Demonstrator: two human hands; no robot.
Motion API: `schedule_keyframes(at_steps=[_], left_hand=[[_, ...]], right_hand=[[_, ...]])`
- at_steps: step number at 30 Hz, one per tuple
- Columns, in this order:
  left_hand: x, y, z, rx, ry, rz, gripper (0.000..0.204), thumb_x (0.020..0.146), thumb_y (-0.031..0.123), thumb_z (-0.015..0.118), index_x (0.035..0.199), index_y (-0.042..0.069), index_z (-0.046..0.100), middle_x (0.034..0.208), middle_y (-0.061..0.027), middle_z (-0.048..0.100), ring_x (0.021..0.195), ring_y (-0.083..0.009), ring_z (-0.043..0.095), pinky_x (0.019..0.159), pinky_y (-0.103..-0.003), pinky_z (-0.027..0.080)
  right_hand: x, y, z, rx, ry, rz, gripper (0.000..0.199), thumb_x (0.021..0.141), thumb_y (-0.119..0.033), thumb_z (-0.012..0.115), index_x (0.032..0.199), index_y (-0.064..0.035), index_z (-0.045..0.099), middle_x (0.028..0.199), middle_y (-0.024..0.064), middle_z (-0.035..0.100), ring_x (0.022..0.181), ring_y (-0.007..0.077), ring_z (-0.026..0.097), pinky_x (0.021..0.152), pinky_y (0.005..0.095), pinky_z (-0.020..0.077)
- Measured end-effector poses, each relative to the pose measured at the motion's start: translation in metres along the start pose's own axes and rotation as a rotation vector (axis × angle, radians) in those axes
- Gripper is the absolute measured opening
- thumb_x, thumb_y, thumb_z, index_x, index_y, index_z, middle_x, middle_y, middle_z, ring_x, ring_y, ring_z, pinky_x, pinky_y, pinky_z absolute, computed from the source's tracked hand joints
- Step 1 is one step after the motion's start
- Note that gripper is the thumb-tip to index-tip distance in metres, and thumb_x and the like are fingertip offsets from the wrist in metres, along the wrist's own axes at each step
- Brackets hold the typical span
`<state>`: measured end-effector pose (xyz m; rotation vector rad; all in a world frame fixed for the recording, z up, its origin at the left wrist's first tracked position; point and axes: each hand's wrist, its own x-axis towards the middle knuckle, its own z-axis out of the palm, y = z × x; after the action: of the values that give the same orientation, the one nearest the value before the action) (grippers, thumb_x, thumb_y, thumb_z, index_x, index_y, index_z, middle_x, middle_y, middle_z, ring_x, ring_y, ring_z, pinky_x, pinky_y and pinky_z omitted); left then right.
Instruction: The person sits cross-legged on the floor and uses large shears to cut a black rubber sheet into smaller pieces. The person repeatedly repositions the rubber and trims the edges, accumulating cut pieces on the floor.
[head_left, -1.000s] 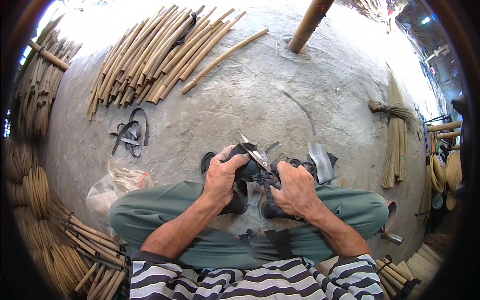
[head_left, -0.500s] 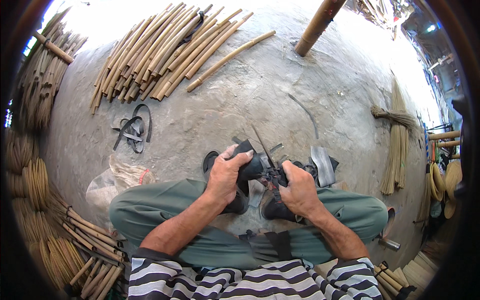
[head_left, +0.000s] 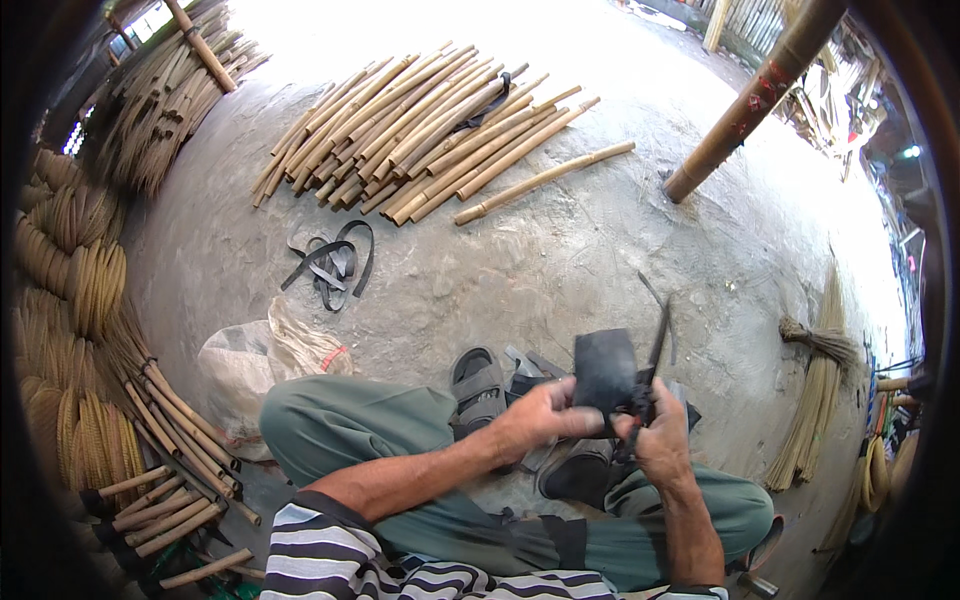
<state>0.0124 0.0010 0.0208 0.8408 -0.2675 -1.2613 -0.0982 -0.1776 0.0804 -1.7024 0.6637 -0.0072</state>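
My left hand (head_left: 545,412) pinches a flat black piece of rubber (head_left: 604,368) by its lower edge, thumb and fingers closed; the hand is slightly blurred. Beside it my right hand (head_left: 662,440) is wrapped round the handle of a knife, whose narrow dark blade (head_left: 659,338) points up and away from me. The rubber's right edge lies close to the base of the blade; whether they touch I cannot tell. Below the hands are my feet in dark sandals (head_left: 479,385), with scraps of rubber strip around them, partly hidden by my hands.
Cut bamboo poles (head_left: 400,140) lie piled on the floor ahead, with a tangle of black strips (head_left: 335,262) nearer. A pale sack (head_left: 240,360) rests by my left knee. Bundled brooms (head_left: 98,290) line the left; a bristle bundle (head_left: 810,390) lies right. A bamboo post (head_left: 745,110) stands far right.
My view has swung left, so the floor things appear farther right and lower. Both hands have shifted right; the rubber is now held up flatter, and the blade leans rightward instead of leftward.
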Motion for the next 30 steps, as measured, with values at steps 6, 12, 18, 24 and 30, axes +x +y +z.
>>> schedule_keyframes(at_steps=[6,12,18,24,30], left_hand=[[0.004,-0.051,-0.005,1.157,-0.182,0.276,0.033,0.088,0.017,0.076,0.112,-0.005,0.069,0.096,-0.0278,0.071,0.094,-0.0454,0.070,0.087,-0.050,0.055],[0.007,-0.068,0.000,0.830,-0.046,0.443,0.034,0.102,0.030,0.068,0.104,-0.004,0.071,0.078,-0.0200,0.071,0.070,-0.0300,0.071,0.069,-0.038,0.054],[0.024,-0.028,-0.017,-0.110,0.223,0.005,0.034,0.108,0.027,0.059,0.125,-0.002,0.064,0.108,-0.0088,0.074,0.092,-0.0140,0.072,0.084,-0.030,0.061],[0.013,-0.026,-0.020,-0.168,0.211,-0.049,0.042,0.104,0.034,0.066,0.125,-0.002,0.065,0.109,-0.0084,0.072,0.092,-0.0120,0.069,0.082,-0.028,0.057],[0.006,-0.050,-0.008,0.424,-0.136,0.044,0.047,0.098,0.034,0.075,0.129,-0.001,0.067,0.111,-0.0077,0.074,0.102,-0.0164,0.067,0.094,-0.033,0.054]], right_hand=[[-0.009,-0.023,-0.017,0.408,-0.024,-0.065,0.030,0.085,-0.004,0.073,0.114,0.0007,0.066,0.095,0.0019,0.067,0.085,0.0115,0.064,0.079,0.0272,0.0531],[0.000,0.001,-0.012,-0.142,0.193,-0.225,0.017,0.093,-0.011,0.073,0.105,-0.0037,0.064,0.086,-0.0029,0.057,0.075,0.0073,0.052,0.069,0.0247,0.0450],[-0.003,0.028,0.004,-0.018,-0.107,0.089,0.028,0.091,-0.016,0.077,0.107,-0.0010,0.059,0.094,0.0033,0.063,0.083,0.0107,0.058,0.074,0.0281,0.0493],[-0.006,0.019,0.012,0.047,-0.177,0.110,0.026,0.086,-0.009,0.077,0.104,-0.0001,0.060,0.088,0.0023,0.063,0.081,0.0091,0.058,0.072,0.0268,0.0492],[0.006,-0.002,-0.012,0.397,0.086,0.066,0.021,0.082,-0.006,0.075,0.097,-0.0062,0.060,0.085,0.0006,0.061,0.076,0.0116,0.060,0.070,0.0266,0.0486]])
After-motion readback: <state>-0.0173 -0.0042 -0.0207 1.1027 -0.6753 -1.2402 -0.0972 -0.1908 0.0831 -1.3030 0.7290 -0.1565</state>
